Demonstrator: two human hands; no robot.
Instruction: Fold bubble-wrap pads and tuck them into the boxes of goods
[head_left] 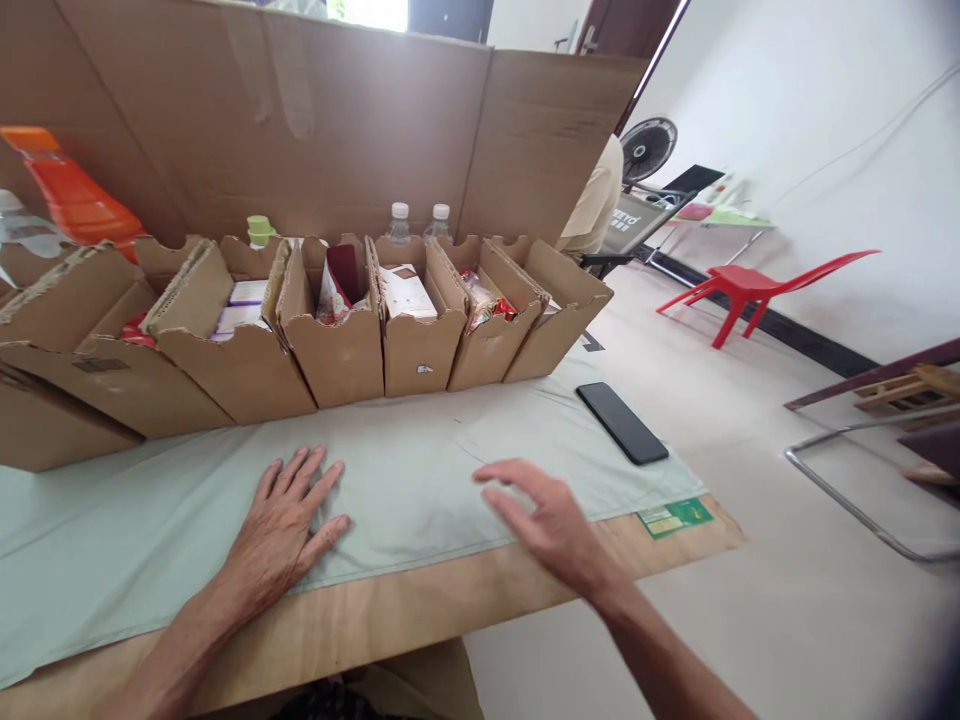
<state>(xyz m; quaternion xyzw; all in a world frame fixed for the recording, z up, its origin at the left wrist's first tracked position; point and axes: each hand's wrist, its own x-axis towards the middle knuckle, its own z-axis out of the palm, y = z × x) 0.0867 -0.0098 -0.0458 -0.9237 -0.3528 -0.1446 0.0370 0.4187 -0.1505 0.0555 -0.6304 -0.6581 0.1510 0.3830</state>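
Note:
Flat on the pale green cloth (405,480) lies my left hand (285,525), its fingers spread and nothing under them that I can see. My right hand (544,515) hovers just above the cloth, thumb and forefinger apart, with nothing between them. Ahead of both hands runs a row of open cardboard boxes (341,365). Inside several of them sit goods: purple-and-white packs (244,305), a dark red packet (341,280), a white box (409,292) and shiny red-and-gold wrapped pieces (495,305). A black phone (621,422) rests to the right of my right hand.
Behind the boxes stands a tall cardboard panel (360,120), with an orange bottle (79,195) and clear bottles (400,222) before it. The wooden table edge (420,605) carries a green card (675,517). A red plastic chair (750,280) and a fan (649,150) are beyond, near a partly hidden person.

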